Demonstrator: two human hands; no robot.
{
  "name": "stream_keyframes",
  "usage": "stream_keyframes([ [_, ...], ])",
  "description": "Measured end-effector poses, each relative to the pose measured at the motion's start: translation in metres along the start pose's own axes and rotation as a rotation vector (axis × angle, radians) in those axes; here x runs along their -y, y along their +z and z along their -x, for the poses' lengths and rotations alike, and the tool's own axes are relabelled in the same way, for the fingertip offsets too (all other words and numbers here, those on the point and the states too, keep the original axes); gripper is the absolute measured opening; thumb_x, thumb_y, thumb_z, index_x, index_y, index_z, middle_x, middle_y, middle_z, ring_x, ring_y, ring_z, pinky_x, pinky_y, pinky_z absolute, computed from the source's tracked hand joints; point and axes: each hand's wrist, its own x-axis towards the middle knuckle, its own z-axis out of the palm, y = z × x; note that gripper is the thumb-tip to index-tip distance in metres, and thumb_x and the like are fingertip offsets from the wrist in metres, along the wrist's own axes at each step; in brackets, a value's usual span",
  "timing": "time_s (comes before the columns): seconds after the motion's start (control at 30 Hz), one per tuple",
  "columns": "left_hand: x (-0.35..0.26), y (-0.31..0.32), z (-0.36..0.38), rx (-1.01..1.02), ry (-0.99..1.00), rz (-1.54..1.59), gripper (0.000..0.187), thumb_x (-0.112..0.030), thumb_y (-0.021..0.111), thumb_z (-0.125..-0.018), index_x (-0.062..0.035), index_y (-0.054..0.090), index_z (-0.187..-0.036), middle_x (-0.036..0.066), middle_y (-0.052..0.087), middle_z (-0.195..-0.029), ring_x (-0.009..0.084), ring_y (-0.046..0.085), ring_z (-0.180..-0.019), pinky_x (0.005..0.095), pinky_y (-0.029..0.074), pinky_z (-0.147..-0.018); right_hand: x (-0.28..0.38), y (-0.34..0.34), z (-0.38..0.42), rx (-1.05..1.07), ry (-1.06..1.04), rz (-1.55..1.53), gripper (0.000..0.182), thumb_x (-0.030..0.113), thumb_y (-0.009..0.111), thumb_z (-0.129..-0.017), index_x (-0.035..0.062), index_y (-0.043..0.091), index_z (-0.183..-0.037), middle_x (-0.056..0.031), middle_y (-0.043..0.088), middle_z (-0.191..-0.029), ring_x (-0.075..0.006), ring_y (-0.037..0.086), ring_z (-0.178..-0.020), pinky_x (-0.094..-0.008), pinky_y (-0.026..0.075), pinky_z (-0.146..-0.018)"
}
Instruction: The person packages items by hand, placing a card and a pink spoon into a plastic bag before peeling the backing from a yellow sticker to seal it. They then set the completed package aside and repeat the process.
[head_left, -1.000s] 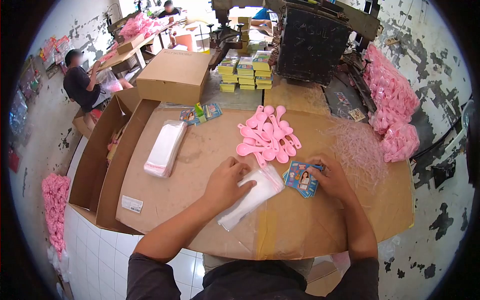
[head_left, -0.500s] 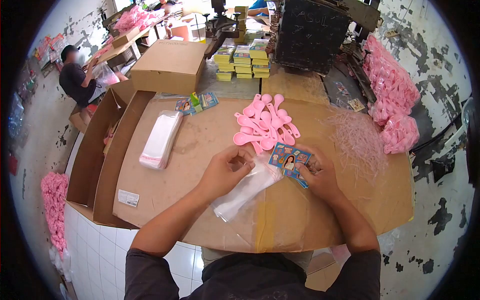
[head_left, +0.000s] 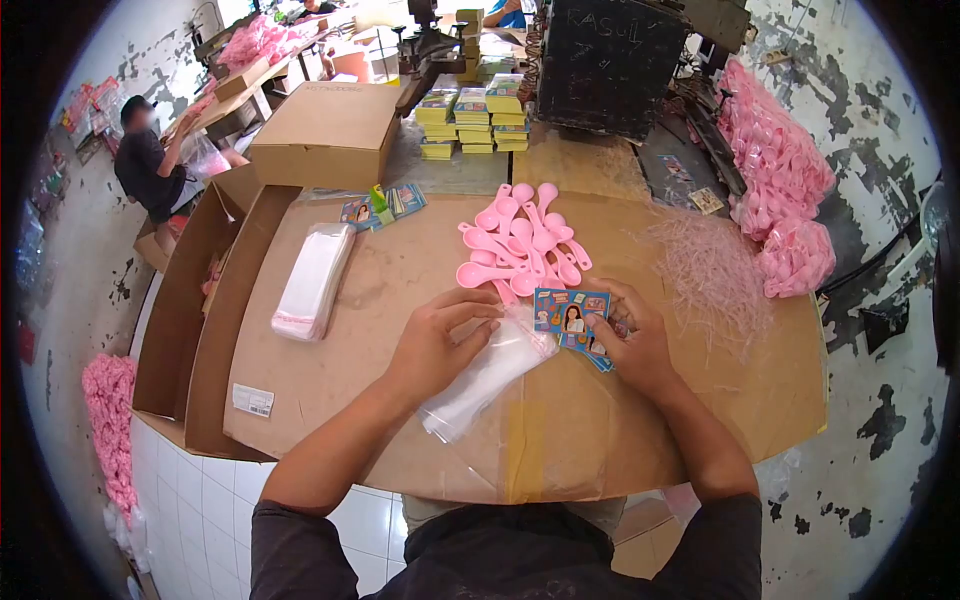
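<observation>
My right hand (head_left: pixel 635 340) is closed on a few blue printed cards (head_left: pixel 572 318), fanned a little, above the cardboard-covered table. To their left, my left hand (head_left: pixel 445 338) is at the top end of a stack of clear plastic bags (head_left: pixel 480 385), thumb and fingers apart, and I see nothing held in it. Just beyond my hands lies a pile of pink plastic spoons (head_left: pixel 520 238). A second stack of clear bags (head_left: pixel 313 280) rests at the left, and more blue cards with a green clip-like item (head_left: pixel 381 205) are behind it.
An open cardboard box (head_left: pixel 190 330) runs along the left edge, with a closed carton (head_left: pixel 325 133) behind. Stacked cards (head_left: pixel 473 120) stand at the back. Pink bundles (head_left: pixel 775 160) and loose clear strands (head_left: pixel 705 275) are at the right. A person (head_left: pixel 150 160) sits far left.
The front card in my right hand has turned more level and shifted slightly left. My left hand's fingers have spread a little. The whole view has shifted slightly.
</observation>
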Motion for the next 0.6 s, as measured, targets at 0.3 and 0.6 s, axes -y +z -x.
stream_keyframes([
  [0.3,-0.019,-0.003,0.003,0.206,-0.54,0.596,0.025,-0.008,0.074,-0.096,0.0052,0.071,-0.117,0.011,0.077,-0.102,0.0143,0.074,-0.093,0.0272,0.058,-0.083,-0.004,0.006,0.003,-0.015,-0.049,-0.344,0.043,-0.006,0.064,-0.097,-0.0018,0.054,-0.138,-0.0136,0.071,-0.12,-0.0174,0.069,-0.11,-0.0317,0.057,-0.094],
  [0.6,-0.018,0.003,0.006,0.238,-0.438,0.512,0.039,-0.004,0.072,-0.097,0.0019,0.063,-0.135,0.012,0.078,-0.105,0.0142,0.073,-0.095,0.0271,0.057,-0.085,-0.017,0.005,0.005,0.158,-0.196,0.009,0.036,-0.001,0.07,-0.094,0.0019,0.065,-0.129,-0.0069,0.073,-0.109,-0.0105,0.066,-0.089,-0.0275,0.054,-0.075],
])
